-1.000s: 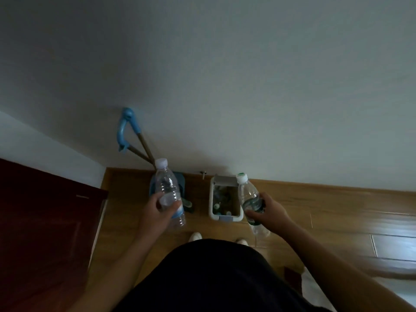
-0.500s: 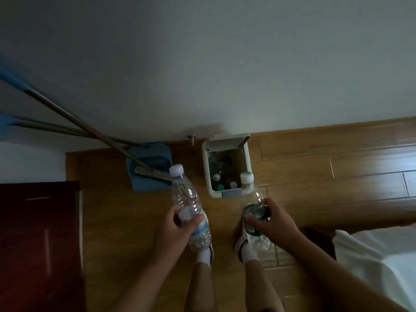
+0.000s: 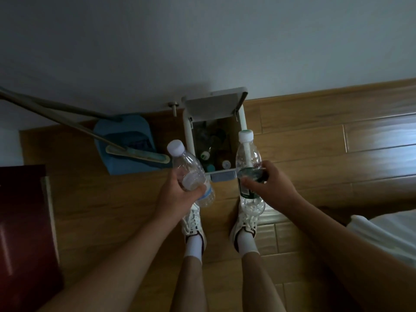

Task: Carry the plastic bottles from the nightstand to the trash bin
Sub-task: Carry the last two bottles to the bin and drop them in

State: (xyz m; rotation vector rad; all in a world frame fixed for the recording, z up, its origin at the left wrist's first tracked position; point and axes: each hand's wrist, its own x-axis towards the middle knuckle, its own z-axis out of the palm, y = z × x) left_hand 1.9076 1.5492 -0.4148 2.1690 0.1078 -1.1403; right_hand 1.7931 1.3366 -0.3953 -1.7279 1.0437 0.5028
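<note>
Head view: dim light blurs the contents of the white trash bin (image 3: 188, 134), lid up against the far wall; several bottles and caps lie inside, hard to tell apart. On the left, broom handles run off frame above a blue dustpan (image 3: 126, 140). Left hand (image 3: 177, 194) is wrapped around a clear bottle (image 3: 190, 174); right hand (image 3: 273, 185) is clamped on a green-labelled bottle (image 3: 247, 158), both near the bin's front edge.
</note>
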